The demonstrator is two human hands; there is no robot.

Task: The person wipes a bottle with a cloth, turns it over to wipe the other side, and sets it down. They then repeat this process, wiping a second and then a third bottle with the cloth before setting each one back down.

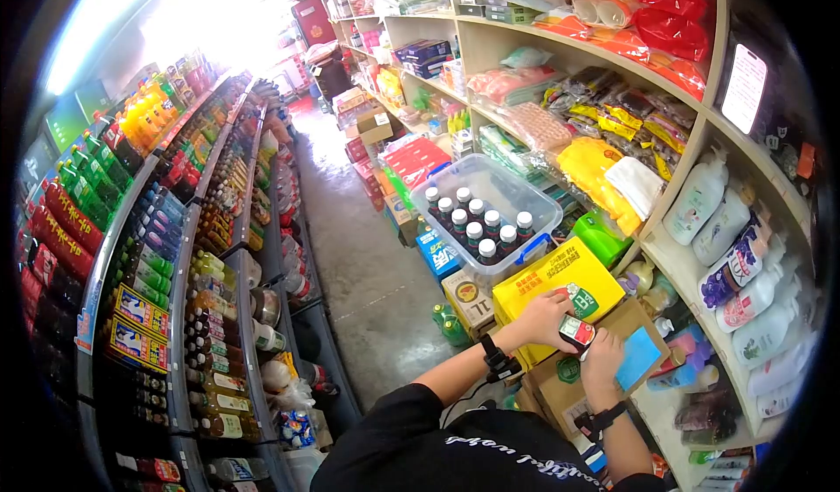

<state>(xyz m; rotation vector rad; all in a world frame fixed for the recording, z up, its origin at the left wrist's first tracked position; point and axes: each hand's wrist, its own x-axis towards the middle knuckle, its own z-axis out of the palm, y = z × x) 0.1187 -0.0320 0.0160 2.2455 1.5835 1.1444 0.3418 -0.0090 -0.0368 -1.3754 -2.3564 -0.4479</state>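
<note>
Clear bin w/ bottles; drinks shelves opp.

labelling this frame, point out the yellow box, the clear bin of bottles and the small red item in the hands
yellow box (pixel 547 284), head view, top face
clear bin (pixel 516 188), head view, right wall
small red item (pixel 577 330), head view, its front label

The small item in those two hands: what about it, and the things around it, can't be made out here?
Head view only:
- Small red-and-dark item: too small to identify; label unreadable.
- Left hand and right hand: fingers wrap the item, hiding its sides.
- Yellow box: print too small; the hands cover its lower edge.
- Bottles in the clear bin: only caps show.
</note>
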